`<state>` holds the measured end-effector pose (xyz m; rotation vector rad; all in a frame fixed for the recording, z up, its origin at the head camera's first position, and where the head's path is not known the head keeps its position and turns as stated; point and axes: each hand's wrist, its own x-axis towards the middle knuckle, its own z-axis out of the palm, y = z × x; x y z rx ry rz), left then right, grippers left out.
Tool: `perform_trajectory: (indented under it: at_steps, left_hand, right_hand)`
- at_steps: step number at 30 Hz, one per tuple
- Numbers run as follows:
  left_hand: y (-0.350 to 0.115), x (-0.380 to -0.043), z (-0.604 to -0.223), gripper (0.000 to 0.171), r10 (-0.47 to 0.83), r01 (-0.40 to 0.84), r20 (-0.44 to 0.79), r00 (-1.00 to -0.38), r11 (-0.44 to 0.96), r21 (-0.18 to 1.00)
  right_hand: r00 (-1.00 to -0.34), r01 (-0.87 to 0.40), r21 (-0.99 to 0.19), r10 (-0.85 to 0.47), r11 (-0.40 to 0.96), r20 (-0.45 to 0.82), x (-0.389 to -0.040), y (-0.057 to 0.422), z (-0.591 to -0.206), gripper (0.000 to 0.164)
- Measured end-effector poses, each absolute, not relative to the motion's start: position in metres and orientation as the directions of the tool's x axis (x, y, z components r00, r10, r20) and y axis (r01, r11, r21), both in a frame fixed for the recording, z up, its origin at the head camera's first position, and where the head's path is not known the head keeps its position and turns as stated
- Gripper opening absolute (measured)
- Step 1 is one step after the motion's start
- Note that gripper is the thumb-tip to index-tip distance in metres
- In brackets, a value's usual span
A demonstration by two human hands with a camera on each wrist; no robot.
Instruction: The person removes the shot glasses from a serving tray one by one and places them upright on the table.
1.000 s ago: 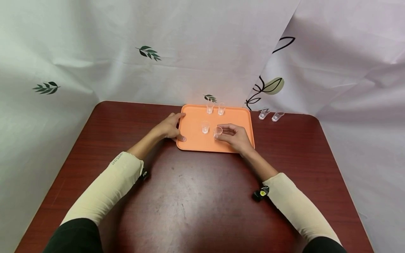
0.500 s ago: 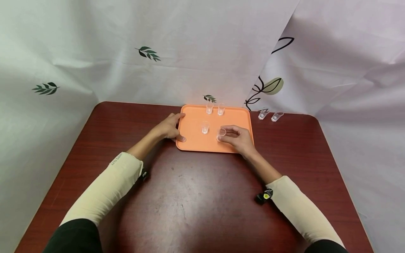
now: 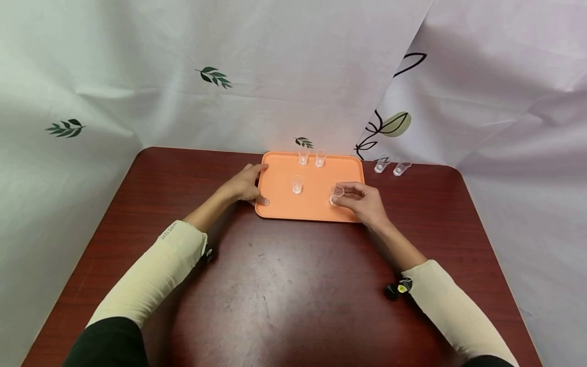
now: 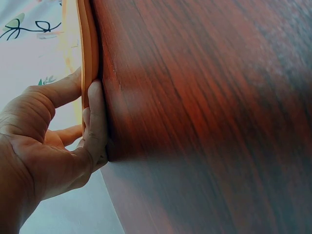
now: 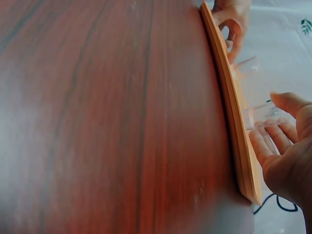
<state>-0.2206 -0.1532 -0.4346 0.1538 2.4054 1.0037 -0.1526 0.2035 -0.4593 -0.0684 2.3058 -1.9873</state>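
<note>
My left hand [image 3: 246, 183] grips the left end of the orange tray [image 3: 279, 206]; in the left wrist view its fingers [image 4: 96, 107] wrap the tray's edge. Over the tray's right part, my right hand [image 3: 367, 201] holds a small clear plastic cup [image 3: 337, 192] between thumb and fingertips. The right wrist view has this cup [image 5: 261, 114] close above the tray surface, just inside the rim. Another clear cup [image 3: 297, 184] stands upright near the tray's middle. Two more cups, a left one [image 3: 303, 157] and a right one [image 3: 320, 158], stand along the tray's back rim.
Right of the tray, on the dark red wooden table [image 3: 257, 285], are two further clear cups, one [image 3: 381, 164] beside the other [image 3: 401, 169], near the back edge. A white leaf-patterned curtain [image 3: 257, 76] hangs right behind the table.
My right hand has moved to the right across the tray with the cup, away from the middle cup. The left hand and the tray have stayed in place.
</note>
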Motion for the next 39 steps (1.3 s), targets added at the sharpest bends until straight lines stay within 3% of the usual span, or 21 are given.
perform_trajectory:
  at_steps: [32, 39]
  left_hand:
    - [-0.155, -0.221, -0.435, 0.119, 0.29, -0.096, -0.433, -0.853, 0.729, 0.677]
    - [-0.153, -0.222, -0.434, 0.119, 0.288, -0.096, -0.435, -0.853, 0.733, 0.673]
  right_hand:
    - [-0.986, -0.013, -0.999, 0.168, 0.036, 0.019, -0.168, 0.28, -0.451, 0.05]
    - [-0.971, -0.029, -1.0, 0.239, -0.007, 0.026, -0.17, 0.3, -0.447, 0.043]
